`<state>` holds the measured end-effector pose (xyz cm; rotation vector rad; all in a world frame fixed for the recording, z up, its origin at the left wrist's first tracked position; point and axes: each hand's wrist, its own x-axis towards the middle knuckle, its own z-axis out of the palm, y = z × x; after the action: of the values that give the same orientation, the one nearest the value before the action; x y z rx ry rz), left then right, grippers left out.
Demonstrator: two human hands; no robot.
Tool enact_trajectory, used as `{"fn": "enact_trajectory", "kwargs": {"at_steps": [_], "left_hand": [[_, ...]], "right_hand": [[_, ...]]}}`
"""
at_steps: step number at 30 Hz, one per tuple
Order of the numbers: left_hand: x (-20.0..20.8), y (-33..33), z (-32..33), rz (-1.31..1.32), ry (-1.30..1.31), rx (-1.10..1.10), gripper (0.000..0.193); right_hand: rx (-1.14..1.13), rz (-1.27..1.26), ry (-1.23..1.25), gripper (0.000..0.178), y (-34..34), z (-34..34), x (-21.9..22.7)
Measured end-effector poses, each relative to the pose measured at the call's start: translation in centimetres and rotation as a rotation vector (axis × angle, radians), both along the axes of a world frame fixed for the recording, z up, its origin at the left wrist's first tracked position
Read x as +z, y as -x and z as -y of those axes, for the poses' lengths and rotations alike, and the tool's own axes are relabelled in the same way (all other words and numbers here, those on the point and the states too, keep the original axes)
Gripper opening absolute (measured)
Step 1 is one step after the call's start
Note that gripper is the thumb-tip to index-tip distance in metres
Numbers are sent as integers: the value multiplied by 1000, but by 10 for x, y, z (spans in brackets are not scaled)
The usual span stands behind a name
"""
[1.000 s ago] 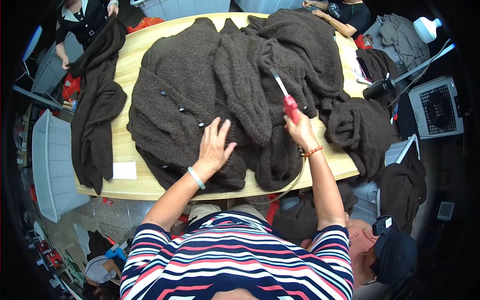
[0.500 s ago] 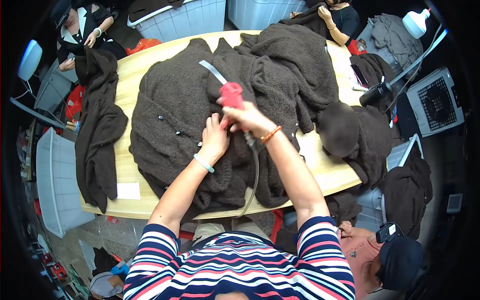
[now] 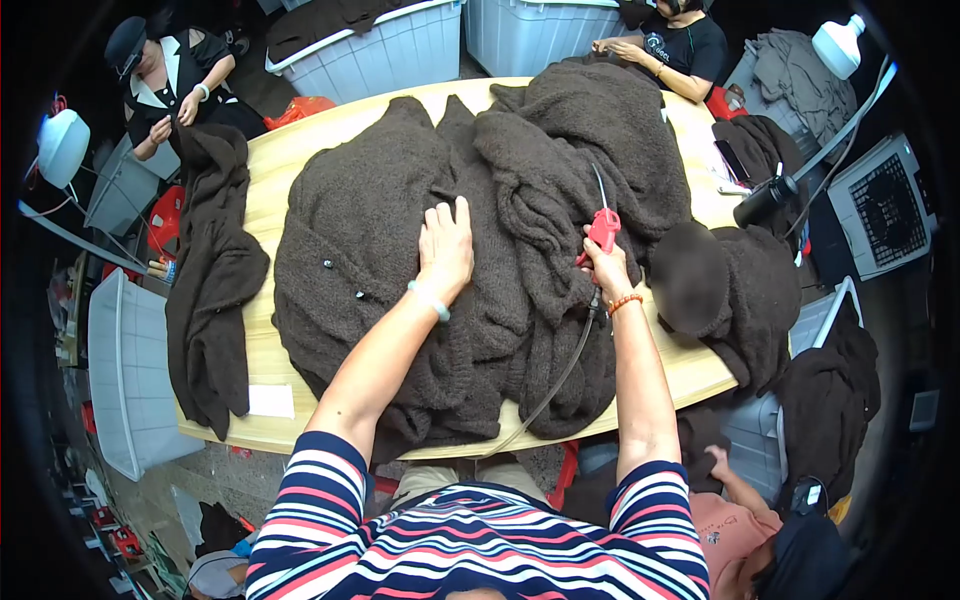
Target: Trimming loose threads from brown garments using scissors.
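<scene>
My right hand [image 3: 609, 268] is wrapped round the handle of a red air blow gun [image 3: 604, 229]. Its long thin metal nozzle points up and away over the cloth, and a hose [image 3: 556, 383] trails from the grip down to the table's near edge. Flat on a large dark brown knit garment [image 3: 365, 205] rests my left hand [image 3: 446, 244], fingers stretched out, holding nothing. The garment lies in folds across the middle of the table. Two small pale bits sit on its left part. A bunched brown knit piece [image 3: 610, 125] adjoins it at the far right.
The wooden table [image 3: 715, 371] also bears a brown garment [image 3: 210, 290] at left, a white paper [image 3: 271, 401], a black bottle [image 3: 765, 202] and brown cloth [image 3: 755, 290] at right. Grey-white bins [image 3: 368, 57] stand around it. Co-workers sit at the far corners and lower right.
My right hand has carried the blow gun to the right, away from my left hand. My left hand has moved slightly up and flattened, fingers spread on the garment. The lower-right co-worker has shifted.
</scene>
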<state>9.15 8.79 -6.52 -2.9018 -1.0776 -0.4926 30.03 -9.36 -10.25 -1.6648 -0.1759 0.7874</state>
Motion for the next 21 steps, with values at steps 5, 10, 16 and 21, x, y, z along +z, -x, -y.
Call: {"fn": "enact_trajectory", "kwargs": {"at_steps": [5, 10, 16, 21], "left_hand": [[33, 15, -53, 930, 1083, -28, 26], [66, 88, -36, 1011, 1480, 70, 18], [28, 100, -3, 1035, 1406, 112, 30], [62, 52, 45, 467, 534, -93, 78]], "right_hand": [[35, 27, 9, 32, -4, 10, -2], [77, 122, 5, 36, 5, 9, 19], [248, 303, -45, 37, 41, -1, 50], [286, 285, -18, 36, 44, 2, 37]]}}
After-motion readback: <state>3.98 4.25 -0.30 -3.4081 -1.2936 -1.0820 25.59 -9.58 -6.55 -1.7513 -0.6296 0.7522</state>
